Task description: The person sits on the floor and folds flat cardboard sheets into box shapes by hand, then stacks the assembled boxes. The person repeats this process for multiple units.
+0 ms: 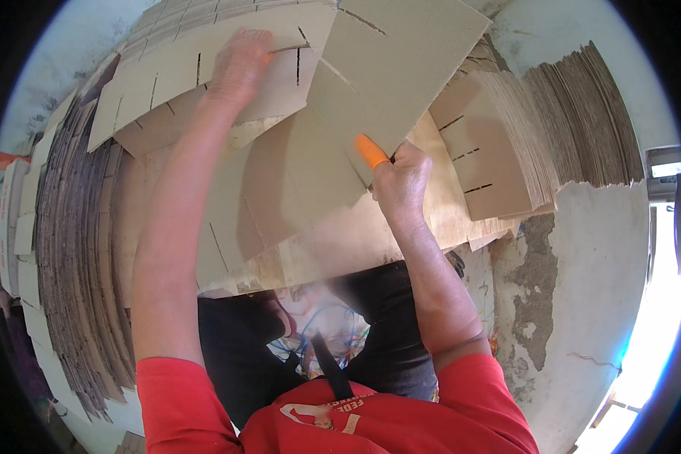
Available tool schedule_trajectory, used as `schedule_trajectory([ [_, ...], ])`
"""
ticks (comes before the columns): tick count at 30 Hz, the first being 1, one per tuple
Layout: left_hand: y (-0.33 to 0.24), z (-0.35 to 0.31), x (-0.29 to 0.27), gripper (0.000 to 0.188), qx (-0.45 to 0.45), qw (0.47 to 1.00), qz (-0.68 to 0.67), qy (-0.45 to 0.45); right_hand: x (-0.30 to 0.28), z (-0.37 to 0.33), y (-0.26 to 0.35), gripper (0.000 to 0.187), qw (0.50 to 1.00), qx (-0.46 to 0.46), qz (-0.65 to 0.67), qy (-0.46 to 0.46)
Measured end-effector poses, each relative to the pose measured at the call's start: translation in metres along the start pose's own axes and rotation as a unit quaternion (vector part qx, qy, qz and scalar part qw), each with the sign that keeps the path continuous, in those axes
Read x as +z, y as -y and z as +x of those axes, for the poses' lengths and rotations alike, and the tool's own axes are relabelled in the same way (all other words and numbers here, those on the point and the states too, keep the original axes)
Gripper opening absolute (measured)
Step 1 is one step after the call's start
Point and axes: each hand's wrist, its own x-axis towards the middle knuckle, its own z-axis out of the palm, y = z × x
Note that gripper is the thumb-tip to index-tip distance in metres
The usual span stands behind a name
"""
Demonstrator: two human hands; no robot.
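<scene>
At the upper left, my left hand (242, 66) is closed on the edge of a slotted cardboard sheet (178, 85), with a bit of orange finger cover showing at its side. My right hand (403, 175) pinches the near edge of a larger grey-brown cardboard sheet (401, 57), raised and tilted at the upper middle. An orange cover sits on the right thumb, which lies on the sheet's face. Below, another cardboard sheet (272, 189) lies flat on the wooden board (340, 234). My left fingertips are partly hidden.
Tall piles of cardboard stand at the left (76, 265). On the right, a stack of slotted cardboard (499, 144) leans beside a peeling wall (583, 250). More slotted sheets fill the far left top. Tangled coloured strands (333, 333) lie below, between my legs.
</scene>
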Motion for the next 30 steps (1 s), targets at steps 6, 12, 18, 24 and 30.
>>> schedule_trajectory([
  [6, -0.006, 0.015, -0.036, 0.021, -0.234, 0.94, -0.19, 0.161, -0.001, 0.0, 0.004, 0.008, 1.0, 0.008, 0.017, -0.004],
  [12, -0.006, -0.003, -0.026, 0.023, 0.168, 0.986, 0.02, -0.008, 0.0, -0.001, 0.003, 0.022, 1.0, -0.004, 0.024, -0.011],
  [18, -0.036, -0.026, -0.039, 0.034, 0.237, 0.97, 0.031, 0.034, 0.0, 0.0, -0.002, 0.028, 0.999, -0.013, 0.03, -0.008],
  [24, -0.071, -0.045, -0.06, 0.016, 0.296, 0.955, 0.007, -0.011, -0.001, 0.004, -0.005, 0.022, 1.0, -0.022, 0.004, 0.01],
  [30, -0.093, -0.06, -0.08, 0.018, 0.305, 0.951, 0.047, -0.009, -0.011, 0.002, 0.018, 0.014, 0.999, 0.024, -0.02, 0.033],
])
